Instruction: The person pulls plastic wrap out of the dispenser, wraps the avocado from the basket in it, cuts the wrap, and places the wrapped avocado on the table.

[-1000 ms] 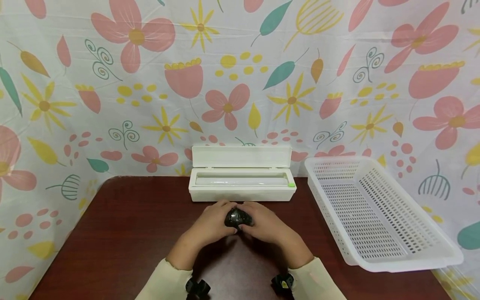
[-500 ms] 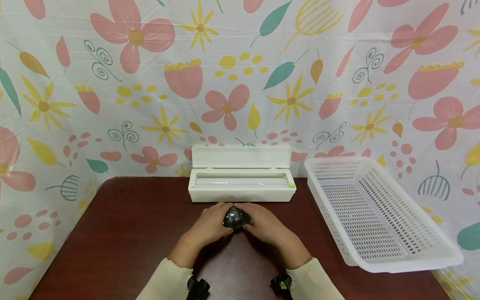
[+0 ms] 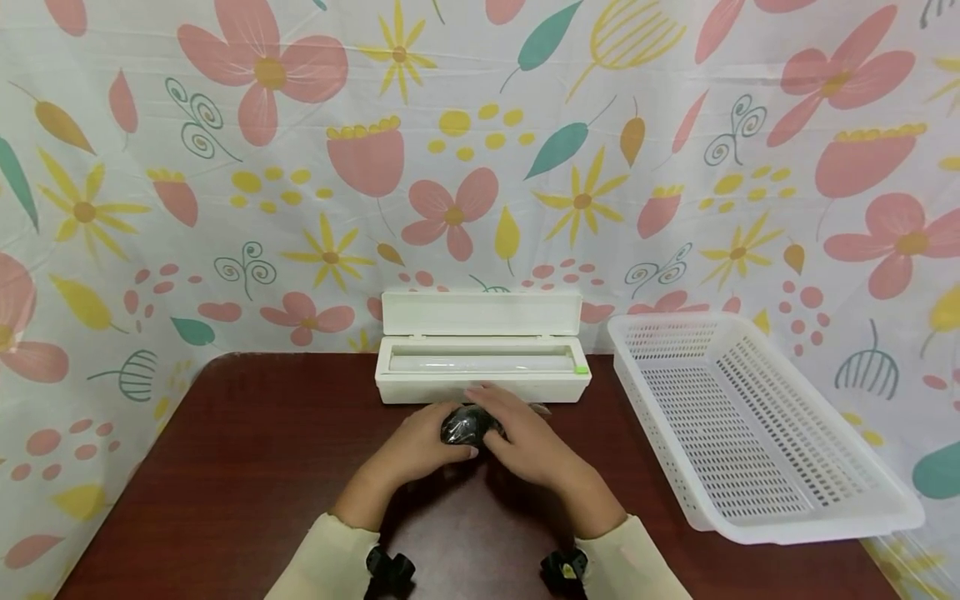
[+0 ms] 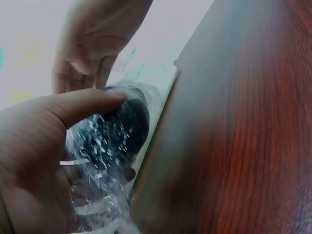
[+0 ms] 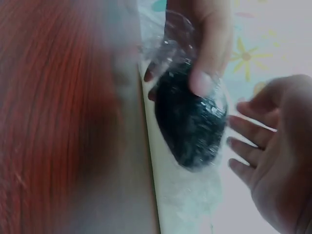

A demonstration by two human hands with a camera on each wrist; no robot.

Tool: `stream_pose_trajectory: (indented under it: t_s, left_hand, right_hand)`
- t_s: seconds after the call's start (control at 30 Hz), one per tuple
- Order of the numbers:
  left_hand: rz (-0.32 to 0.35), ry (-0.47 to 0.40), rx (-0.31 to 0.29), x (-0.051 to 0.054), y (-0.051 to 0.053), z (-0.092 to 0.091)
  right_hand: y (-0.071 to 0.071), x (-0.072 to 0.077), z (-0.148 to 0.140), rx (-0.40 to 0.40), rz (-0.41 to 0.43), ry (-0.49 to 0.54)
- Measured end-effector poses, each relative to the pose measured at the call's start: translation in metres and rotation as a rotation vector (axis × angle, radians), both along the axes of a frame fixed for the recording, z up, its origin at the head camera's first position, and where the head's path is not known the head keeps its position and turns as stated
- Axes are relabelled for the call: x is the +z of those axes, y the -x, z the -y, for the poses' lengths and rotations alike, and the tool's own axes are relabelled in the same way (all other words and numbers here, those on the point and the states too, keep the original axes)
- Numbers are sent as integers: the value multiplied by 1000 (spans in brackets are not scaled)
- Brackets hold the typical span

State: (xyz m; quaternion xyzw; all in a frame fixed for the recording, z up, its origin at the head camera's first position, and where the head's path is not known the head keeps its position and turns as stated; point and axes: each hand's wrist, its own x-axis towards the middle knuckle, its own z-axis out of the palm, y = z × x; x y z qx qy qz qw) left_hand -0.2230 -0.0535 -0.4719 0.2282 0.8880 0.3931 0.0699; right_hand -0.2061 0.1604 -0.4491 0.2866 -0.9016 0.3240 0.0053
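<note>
A dark, egg-shaped thing (image 3: 463, 427) wrapped in clear cling film is held above the table, just in front of the white film box. My left hand (image 3: 420, 443) grips it, the thumb lying across its top in the left wrist view. Loose, crinkled film (image 4: 102, 204) trails from it beside the left palm. My right hand (image 3: 528, 437) is close on the other side. In the right wrist view its fingers (image 5: 253, 131) are spread and fairly straight, at the edge of the wrapped thing (image 5: 187, 117) without curling round it. Which fruit or object is under the film cannot be told.
The white box (image 3: 420, 392) stands at the table's back edge with its lid (image 3: 480, 314) raised and a film roll (image 3: 480, 364) inside. A white perforated basket (image 3: 675, 462) is on the right. Behind the dark red table (image 3: 285, 467) hangs a flowered curtain (image 3: 450, 100).
Both hands held the wrapped thing earlier. My right hand has now loosened and reached forward towards the box, while the left keeps its hold and the thing has shifted slightly left.
</note>
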Motion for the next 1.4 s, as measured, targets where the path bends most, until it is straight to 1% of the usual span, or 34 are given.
stream_pose_trajectory:
  t_s: [0.13, 0.2, 0.33, 0.5, 0.6, 0.67, 0.77, 0.87, 1.07, 1.27, 1.4]
  left_hand:
    - [32, -96, -11, 4, 0, -1]
    - [44, -139, -5, 5, 0, -2]
    - [102, -225, 2, 5, 0, -3]
    - [176, -320, -14, 7, 0, -2]
    - [208, -375, -29, 11, -2, -2]
    - [227, -390, -30, 12, -2, -2]
    - [244, -397, -16, 14, -3, -3]
    - [246, -398, -1, 15, -3, -4]
    - [243, -437, 3, 17, -5, -4]
    - [236, -464, 17, 19, -4, -1]
    - [227, -468, 22, 22, -6, -2]
  right_hand:
    - [-3, 3, 5, -5, -60, 87]
    - [-4, 3, 8, 7, -95, 120]
    - [-5, 3, 12, 26, -137, 166]
    - [-6, 2, 14, 29, -197, 166]
    - [-4, 1, 15, 13, -270, 148]
    - [-2, 0, 15, 0, -314, 137]
    - [-1, 0, 15, -22, -352, 127]
    - [0, 0, 14, -38, -352, 140]
    - [0, 0, 12, -71, -316, 187]
    - [2, -1, 11, -115, -308, 221]
    - [3, -3, 9, -142, -283, 260]
